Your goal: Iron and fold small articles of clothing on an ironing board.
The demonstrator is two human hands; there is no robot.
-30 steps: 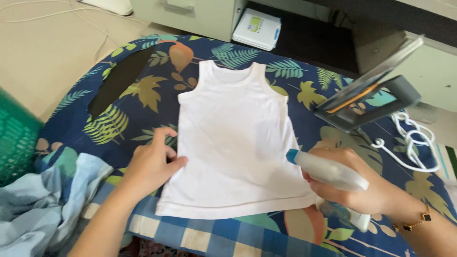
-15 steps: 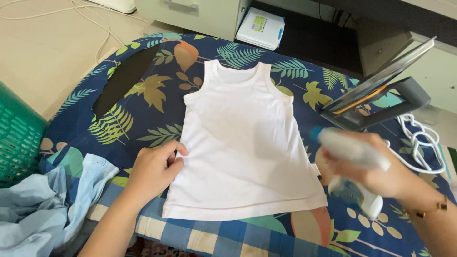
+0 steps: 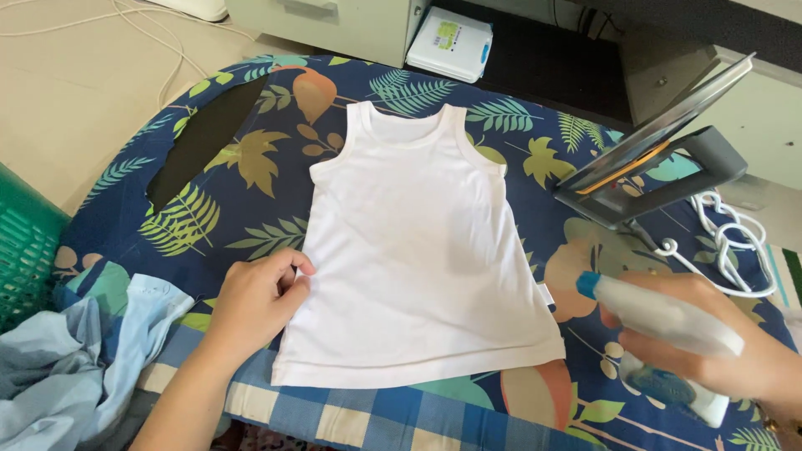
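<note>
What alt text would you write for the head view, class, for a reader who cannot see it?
A small white sleeveless vest lies flat on a leaf-patterned navy ironing board; the left hand pinches its side edge, the right hand holds a white spray bottle.

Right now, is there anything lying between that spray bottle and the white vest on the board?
Nothing visible. The right hand holds the spray bottle just off the white vest, its blue nozzle pointing toward it over bare leaf-print cover. The left hand pinches the vest's opposite edge.
</note>
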